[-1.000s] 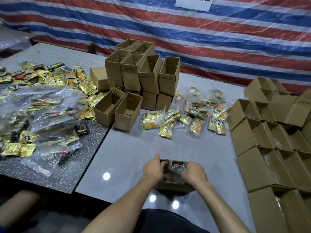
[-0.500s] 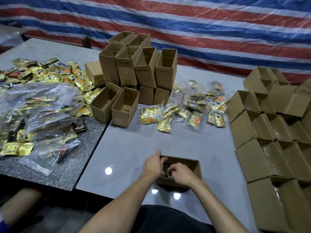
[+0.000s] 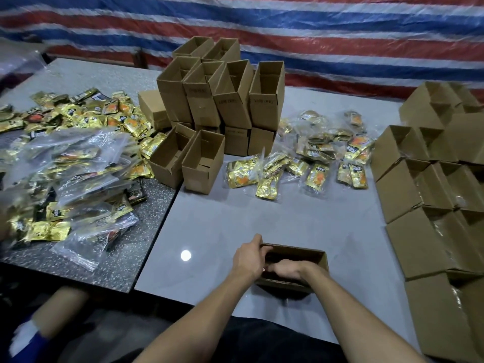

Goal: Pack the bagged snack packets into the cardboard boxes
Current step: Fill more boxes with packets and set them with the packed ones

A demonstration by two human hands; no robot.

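A small open cardboard box (image 3: 323, 261) stands on the grey table (image 3: 222, 226) just in front of me. My left hand (image 3: 248, 258) grips its left end, thumb outside and fingers over the rim. My right hand (image 3: 286, 269) reaches down inside the box; its fingertips are hidden in the dark interior, and so is whatever lies in there. Clear bags of gold snack packets (image 3: 264, 176) lie spread across the table's middle, beyond the box.
Empty boxes (image 3: 235, 100) are stacked at the back centre, with two more (image 3: 188, 158) in front of them. Open boxes (image 3: 419, 205) crowd the right edge. More bags (image 3: 78, 166) and loose gold packets (image 3: 78, 111) cover the dark speckled table (image 3: 146, 231) at left.
One second ago both hands held a clear bag over the box. My right hand has since gone down into the box, and the bag is out of sight. My left hand stays on the left end.
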